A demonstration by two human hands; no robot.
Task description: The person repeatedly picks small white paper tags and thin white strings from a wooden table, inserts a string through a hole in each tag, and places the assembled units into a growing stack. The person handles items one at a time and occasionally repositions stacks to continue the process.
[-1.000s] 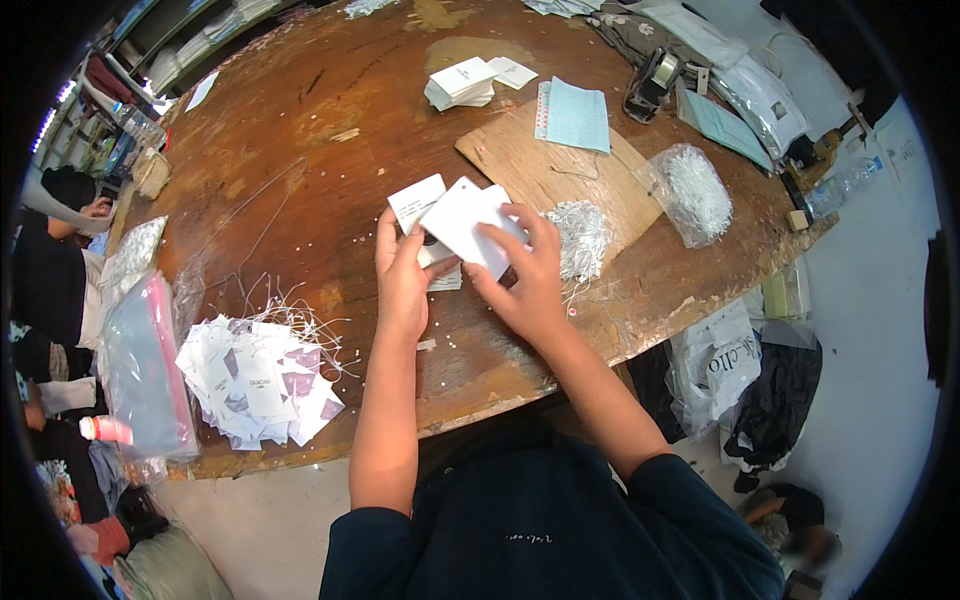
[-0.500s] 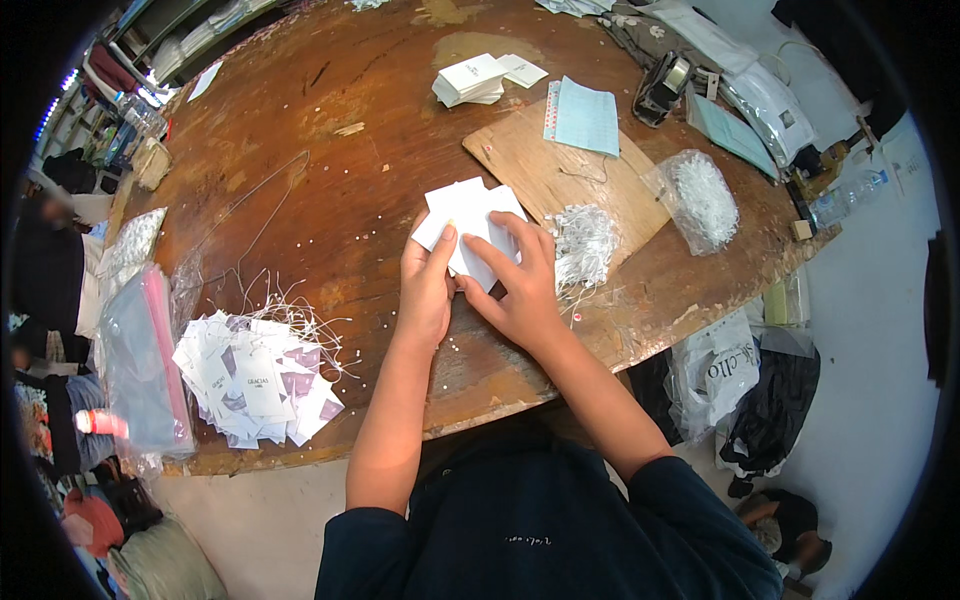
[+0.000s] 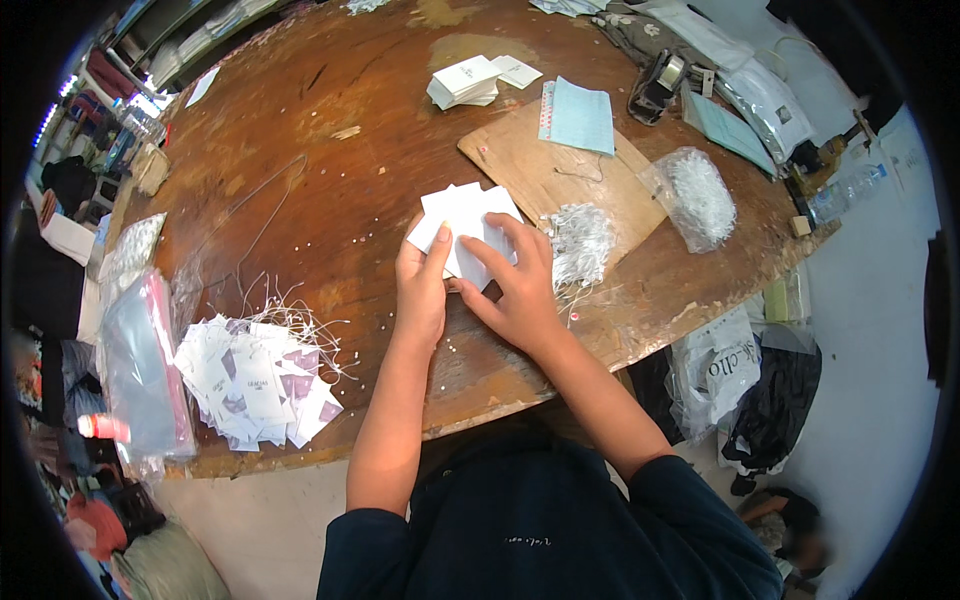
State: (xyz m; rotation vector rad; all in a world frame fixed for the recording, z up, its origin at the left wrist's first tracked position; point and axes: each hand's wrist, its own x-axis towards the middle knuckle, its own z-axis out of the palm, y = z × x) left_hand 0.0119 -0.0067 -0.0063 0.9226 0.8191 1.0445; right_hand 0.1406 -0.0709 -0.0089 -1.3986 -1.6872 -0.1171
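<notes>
Several white cards (image 3: pixel 462 212) lie fanned out between my two hands, above the middle of the wooden table. My left hand (image 3: pixel 425 270) grips them from the left, its thumb pressed on top. My right hand (image 3: pixel 510 270) rests over their right side with bent fingers touching the cards. Just right of my right hand is a bundle of white tag strings (image 3: pixel 583 243), partly on a wooden board (image 3: pixel 625 190). A heap of printed white tags (image 3: pixel 255 380) with strings attached lies to the left, near the table's front edge.
Stacked cards (image 3: pixel 465 82) stand farther back beside a light blue booklet (image 3: pixel 580 115). A bag of white strings (image 3: pixel 695 200) and a black tape dispenser (image 3: pixel 657 85) are at the right. Clear plastic sleeves (image 3: pixel 150 365) lie at the left edge of the brown table (image 3: pixel 370 130).
The cards have shifted slightly within my hands and fan out a little differently. Both hands stay in nearly the same place.
</notes>
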